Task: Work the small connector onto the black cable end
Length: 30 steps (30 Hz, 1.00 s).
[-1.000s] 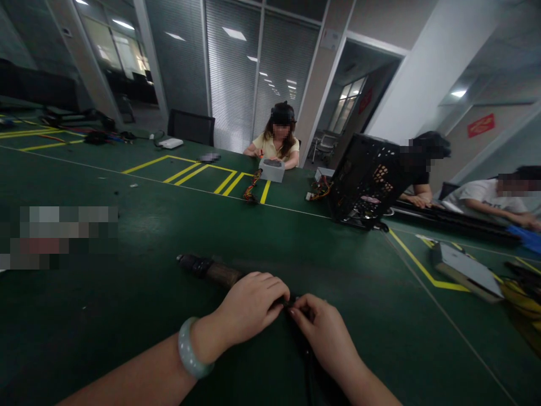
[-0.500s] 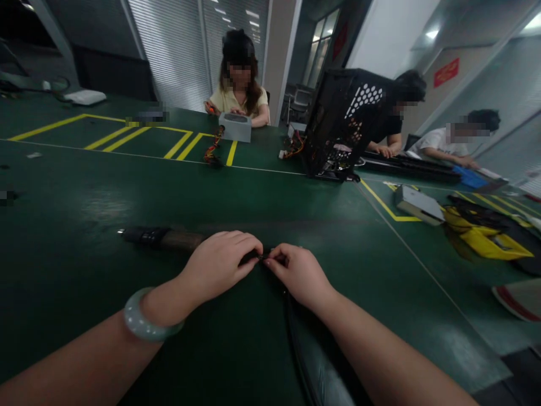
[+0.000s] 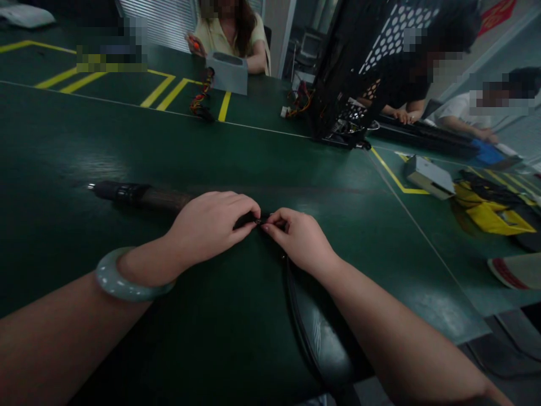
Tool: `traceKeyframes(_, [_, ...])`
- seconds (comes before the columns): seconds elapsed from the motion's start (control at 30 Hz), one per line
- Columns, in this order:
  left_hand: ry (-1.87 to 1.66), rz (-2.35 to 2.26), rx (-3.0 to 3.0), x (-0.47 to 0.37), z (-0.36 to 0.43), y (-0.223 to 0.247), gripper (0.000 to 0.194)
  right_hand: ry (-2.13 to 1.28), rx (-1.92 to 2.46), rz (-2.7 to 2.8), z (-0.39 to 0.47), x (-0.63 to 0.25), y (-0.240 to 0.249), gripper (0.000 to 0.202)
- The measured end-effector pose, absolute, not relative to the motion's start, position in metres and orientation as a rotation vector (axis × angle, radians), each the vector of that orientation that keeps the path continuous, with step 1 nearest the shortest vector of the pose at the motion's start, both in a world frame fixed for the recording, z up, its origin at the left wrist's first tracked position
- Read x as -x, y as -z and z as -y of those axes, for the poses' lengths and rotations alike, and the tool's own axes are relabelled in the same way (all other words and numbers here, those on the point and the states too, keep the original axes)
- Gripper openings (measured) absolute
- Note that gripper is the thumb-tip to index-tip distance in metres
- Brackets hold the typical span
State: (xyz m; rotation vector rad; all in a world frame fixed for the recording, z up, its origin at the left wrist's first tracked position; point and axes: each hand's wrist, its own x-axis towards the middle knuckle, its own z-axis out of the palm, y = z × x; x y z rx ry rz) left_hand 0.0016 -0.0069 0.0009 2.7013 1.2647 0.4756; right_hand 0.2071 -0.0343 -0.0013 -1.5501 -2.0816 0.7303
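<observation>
Green is the bench (image 3: 236,152) under your hands. On it, well in from the far edge, the black and brown driver (image 3: 156,198) lies on its side with its shiny tip to your left. Your left hand (image 3: 211,225) bends over the driver's back end, and its grip is closed round it. A pale green bangle (image 3: 127,285) is on that wrist. Your right hand (image 3: 302,239) is just beside, and its grip pinches a tiny dark bit (image 3: 259,222) with finger and thumb. You cannot tell if the bit is joined to the driver. A black cord (image 3: 293,304) bends from under your right hand down to the near edge. By the far edge, a grey box (image 3: 230,79) stands in front of a person in pale yellow (image 3: 217,34). Right of it is a big black case (image 3: 338,62). Farther right lies a yellow bag (image 3: 492,217).
</observation>
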Motion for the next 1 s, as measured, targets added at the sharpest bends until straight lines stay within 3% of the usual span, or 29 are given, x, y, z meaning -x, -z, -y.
traceKeyframes(1.0, [-0.469, -1.189, -2.724, -0.0011, 0.0061, -0.0037, 0.017, -0.754, 1.568, 2.073, 0.0344, -0.2061, -0.0007, 0.011])
